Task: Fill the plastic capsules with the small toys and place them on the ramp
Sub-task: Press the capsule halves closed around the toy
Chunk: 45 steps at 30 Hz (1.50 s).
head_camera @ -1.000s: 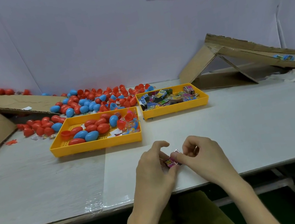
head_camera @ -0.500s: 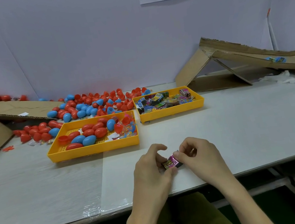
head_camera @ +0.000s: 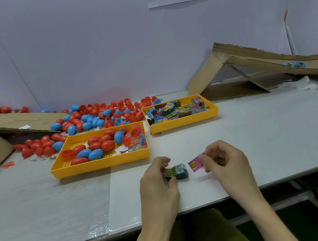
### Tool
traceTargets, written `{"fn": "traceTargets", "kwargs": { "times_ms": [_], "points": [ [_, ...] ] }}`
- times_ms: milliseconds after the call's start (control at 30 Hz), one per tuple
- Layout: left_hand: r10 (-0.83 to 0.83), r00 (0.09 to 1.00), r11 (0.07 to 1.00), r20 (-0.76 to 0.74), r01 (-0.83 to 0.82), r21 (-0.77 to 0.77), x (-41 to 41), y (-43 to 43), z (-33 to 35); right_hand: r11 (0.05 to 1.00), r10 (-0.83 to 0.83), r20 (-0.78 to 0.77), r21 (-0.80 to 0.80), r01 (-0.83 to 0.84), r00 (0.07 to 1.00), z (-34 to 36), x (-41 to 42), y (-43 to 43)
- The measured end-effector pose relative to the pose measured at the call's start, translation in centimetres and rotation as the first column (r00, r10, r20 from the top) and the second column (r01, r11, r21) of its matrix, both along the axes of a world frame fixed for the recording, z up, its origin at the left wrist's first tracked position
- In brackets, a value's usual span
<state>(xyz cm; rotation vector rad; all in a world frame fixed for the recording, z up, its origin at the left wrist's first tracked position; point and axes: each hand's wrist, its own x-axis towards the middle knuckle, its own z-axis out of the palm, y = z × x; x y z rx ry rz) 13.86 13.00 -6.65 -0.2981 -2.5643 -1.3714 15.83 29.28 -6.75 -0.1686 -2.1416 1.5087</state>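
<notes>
left hand (head_camera: 157, 181): pinches green-grey toy pack (head_camera: 177, 172), over table (head_camera: 262, 134)
right hand (head_camera: 224, 162): pinches pink toy pack (head_camera: 195, 163), the two packs apart
capsules (head_camera: 95, 147): in near yellow tray (head_camera: 98, 165), more piled behind
ramp (head_camera: 260, 59): far right, well apart

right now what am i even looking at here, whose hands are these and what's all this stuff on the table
No machine here: a person's two bare hands, seen from a camera worn on their head, looking down. The left hand pinches a green and blue toy packet; the right hand pinches a pink toy packet. On the white table stand a yellow tray of red and blue capsules and a smaller yellow tray of toy packets. More loose capsules lie behind. The cardboard ramp is at the far right.
</notes>
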Motion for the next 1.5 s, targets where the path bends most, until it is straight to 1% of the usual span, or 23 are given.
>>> {"fn": "traceTargets", "kwargs": {
  "times_ms": [67,167,300,400,500,600,667,800,900,1000,1133,1233,1400,1500],
  "points": [
    [-0.010,0.999,1.000,-0.032,0.009,-0.030,0.0,0.1,0.0,0.999,0.036,-0.014,-0.009,-0.036,0.999,0.2,0.2,-0.2],
    [-0.050,0.997,0.999,-0.053,0.049,-0.007,-0.2,0.2,0.0,0.998,0.065,0.003,0.002,-0.066,0.998,0.2,0.2,-0.3],
    [-0.139,0.989,0.985,-0.040,0.143,0.093,-0.3,-0.3,0.1,0.995,0.100,0.023,-0.016,-0.099,0.995,0.8,-0.2,-0.5],
    [-0.169,0.985,0.973,-0.026,0.171,0.152,-0.4,-0.6,0.2,0.974,0.190,-0.039,-0.117,-0.193,0.981,1.7,-0.6,-1.1],
    [-0.168,0.985,0.953,-0.024,0.169,0.253,-0.5,-1.0,0.3,0.943,0.248,-0.097,-0.202,-0.263,0.964,1.8,-0.8,-2.5],
    [-0.152,0.988,0.926,0.017,0.136,0.351,-0.5,-1.4,0.7,0.939,0.262,-0.104,-0.202,-0.279,0.959,1.2,-0.7,-3.3],
    [-0.137,0.990,0.916,0.027,0.116,0.384,-0.4,-1.4,0.9,0.935,0.264,-0.120,-0.213,-0.284,0.957,1.1,-0.5,-3.1],
    [-0.176,0.983,0.903,0.044,0.144,0.405,-0.2,-1.4,1.0,0.924,0.273,-0.141,-0.237,-0.300,0.952,1.1,-0.1,-2.7],
    [-0.245,0.969,0.908,0.038,0.216,0.360,-0.2,-1.5,0.8,0.919,0.280,-0.153,-0.242,-0.311,0.948,1.2,0.0,-2.7],
    [-0.252,0.968,0.913,0.009,0.235,0.335,-0.4,-1.5,0.7,0.918,0.273,-0.160,-0.252,-0.307,0.949,1.1,0.1,-2.6],
    [-0.275,0.961,0.881,0.004,0.251,0.402,-0.3,-1.8,0.8,0.917,0.276,-0.162,-0.249,-0.310,0.947,0.9,-0.1,-2.5],
    [-0.303,0.953,0.874,0.026,0.267,0.405,-0.3,-1.9,0.8,0.919,0.262,-0.176,-0.254,-0.301,0.949,0.8,-0.1,-2.4],
    [-0.261,0.965,0.858,0.005,0.229,0.459,-0.3,-2.0,0.7,0.920,0.273,-0.172,-0.242,-0.309,0.946,0.7,-0.2,-2.5],
    [-0.257,0.966,0.841,-0.020,0.234,0.487,-0.3,-2.0,0.7,0.918,0.284,-0.168,-0.238,-0.318,0.944,0.6,-0.2,-2.5]
  ]
}}
